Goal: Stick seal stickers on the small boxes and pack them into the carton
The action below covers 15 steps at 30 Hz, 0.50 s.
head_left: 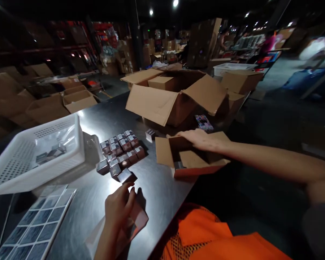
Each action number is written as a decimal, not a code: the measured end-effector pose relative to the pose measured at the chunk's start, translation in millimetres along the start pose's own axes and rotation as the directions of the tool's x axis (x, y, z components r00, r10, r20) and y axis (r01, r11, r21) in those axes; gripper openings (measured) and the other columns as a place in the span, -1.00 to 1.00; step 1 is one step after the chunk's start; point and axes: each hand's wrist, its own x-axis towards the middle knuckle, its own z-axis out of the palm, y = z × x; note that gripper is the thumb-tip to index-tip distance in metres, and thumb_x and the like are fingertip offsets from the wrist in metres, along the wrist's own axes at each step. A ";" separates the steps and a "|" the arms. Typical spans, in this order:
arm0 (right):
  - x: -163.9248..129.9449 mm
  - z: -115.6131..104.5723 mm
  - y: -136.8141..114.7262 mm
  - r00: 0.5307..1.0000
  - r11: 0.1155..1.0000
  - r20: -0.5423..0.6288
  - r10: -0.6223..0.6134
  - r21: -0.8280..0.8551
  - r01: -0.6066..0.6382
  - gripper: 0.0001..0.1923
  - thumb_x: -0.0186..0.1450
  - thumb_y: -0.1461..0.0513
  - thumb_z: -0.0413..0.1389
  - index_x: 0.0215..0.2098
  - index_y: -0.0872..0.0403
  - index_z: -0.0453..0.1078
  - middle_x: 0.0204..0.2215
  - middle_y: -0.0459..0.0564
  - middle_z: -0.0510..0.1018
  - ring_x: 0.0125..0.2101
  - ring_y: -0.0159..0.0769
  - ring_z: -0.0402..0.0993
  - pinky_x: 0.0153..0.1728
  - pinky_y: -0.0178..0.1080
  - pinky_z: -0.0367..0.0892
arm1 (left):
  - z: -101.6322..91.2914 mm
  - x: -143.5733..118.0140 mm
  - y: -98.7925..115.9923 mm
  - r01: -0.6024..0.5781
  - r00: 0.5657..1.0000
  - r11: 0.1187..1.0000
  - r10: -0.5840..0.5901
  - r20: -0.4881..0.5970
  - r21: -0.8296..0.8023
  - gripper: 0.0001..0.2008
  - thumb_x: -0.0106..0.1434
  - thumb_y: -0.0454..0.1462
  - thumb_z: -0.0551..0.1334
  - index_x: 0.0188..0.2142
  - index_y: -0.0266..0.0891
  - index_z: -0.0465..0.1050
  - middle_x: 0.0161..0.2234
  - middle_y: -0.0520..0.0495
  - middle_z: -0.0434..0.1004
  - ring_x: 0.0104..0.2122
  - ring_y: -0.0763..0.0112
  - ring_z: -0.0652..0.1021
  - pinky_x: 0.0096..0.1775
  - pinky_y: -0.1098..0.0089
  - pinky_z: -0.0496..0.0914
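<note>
My left hand (pixel 119 205) is over the metal table, thumb and forefinger apart, with nothing visible between them. Its fingertips are just below a small shiny box (pixel 125 176), nearest in a group of several small dark boxes (pixel 121 144) with labels on top. Under that wrist lies a pale, glossy flat piece (pixel 138 216), partly covered. My right hand (pixel 199 139) grips the far edge of an open cardboard box (pixel 200 171); its fingertips are partly hidden. Inside the box, a flap and a small grey item show. One small box (pixel 150 134) stands apart, left of the carton.
A white perforated basket (pixel 79 144) with small boxes in a clear bag is at left. Sheets of dark labels (pixel 40 220) lie below it. A large open carton (pixel 154 103) stands behind, near a phone-like item (pixel 204 122). People and stacked cartons are farther back.
</note>
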 end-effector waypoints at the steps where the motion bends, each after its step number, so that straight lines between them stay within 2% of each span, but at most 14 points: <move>1: 11.6 -4.2 5.0 1.000 1.000 0.024 -0.008 -0.009 0.009 -0.44 0.24 0.48 0.09 0.15 -0.01 0.46 -0.05 0.04 0.69 -0.09 -0.17 0.63 -0.18 -0.27 0.35 | -0.1 0.1 0.1 0.006 1.000 1.000 -0.006 0.001 0.001 -0.68 0.28 -0.11 0.13 -0.22 -0.10 0.67 -0.28 -0.06 0.76 -0.34 0.17 0.73 -0.34 0.33 0.47; 3: 37.7 -10.9 14.8 0.997 0.999 0.072 -0.022 -0.041 0.025 -0.49 0.24 0.47 0.12 0.11 0.01 0.47 -0.10 0.04 0.68 -0.13 -0.18 0.62 -0.22 -0.28 0.33 | -0.6 0.4 -1.0 0.018 1.000 1.000 -0.018 0.007 0.004 -0.66 0.29 -0.10 0.13 -0.21 -0.11 0.67 -0.27 -0.09 0.76 -0.33 0.16 0.73 -0.34 0.32 0.47; 6: 73.1 -13.0 25.0 0.998 0.996 0.068 -0.010 -0.083 0.016 -0.59 0.33 0.41 0.13 0.13 0.07 0.44 -0.01 0.08 0.62 -0.08 -0.20 0.57 -0.14 -0.24 0.38 | -2.9 1.1 -3.8 0.032 0.999 0.999 -0.032 0.039 0.004 -0.66 0.31 -0.11 0.12 -0.18 -0.12 0.66 -0.29 -0.09 0.75 -0.36 0.20 0.71 -0.34 0.33 0.45; 8: 88.7 -8.9 26.8 0.998 0.993 0.053 0.015 -0.120 -0.008 -0.68 0.39 0.34 0.15 0.11 0.12 0.43 0.05 0.10 0.56 -0.03 -0.18 0.53 -0.06 -0.14 0.43 | -4.9 1.4 -4.8 0.046 0.998 0.999 -0.047 0.036 0.012 -0.67 0.31 -0.12 0.11 -0.21 -0.13 0.66 -0.29 -0.09 0.75 -0.36 0.21 0.71 -0.33 0.34 0.44; 10: 96.7 -3.8 25.3 0.999 0.987 0.044 0.030 -0.156 -0.023 -0.70 0.37 0.32 0.20 0.07 0.16 0.46 0.07 0.17 0.53 0.02 -0.10 0.51 -0.01 -0.05 0.44 | -6.3 1.7 -4.5 0.057 0.998 0.998 -0.058 0.016 0.022 -0.67 0.30 -0.13 0.11 -0.23 -0.13 0.65 -0.31 -0.08 0.74 -0.37 0.22 0.70 -0.34 0.35 0.41; 13: 95.7 -3.9 23.7 0.999 0.983 0.029 0.020 -0.184 -0.015 -0.51 0.22 0.37 0.31 0.12 0.20 0.44 0.10 0.29 0.52 0.07 0.04 0.49 0.01 -0.05 0.41 | -7.0 2.5 -2.2 0.047 0.999 0.999 -0.047 0.004 0.009 -0.69 0.29 -0.12 0.12 -0.25 -0.13 0.64 -0.41 -0.02 0.71 -0.44 0.28 0.67 -0.37 0.37 0.36; 15: 86.5 -12.8 25.2 1.000 0.981 0.014 0.019 -0.192 -0.016 -0.34 0.14 0.36 0.37 0.21 0.21 0.38 0.10 0.30 0.52 0.08 0.07 0.49 -0.01 -0.09 0.41 | -7.3 3.4 0.4 0.028 0.999 0.999 -0.028 -0.018 -0.018 -0.74 0.27 -0.14 0.16 -0.28 -0.11 0.63 -0.46 0.02 0.69 -0.50 0.33 0.63 -0.40 0.40 0.32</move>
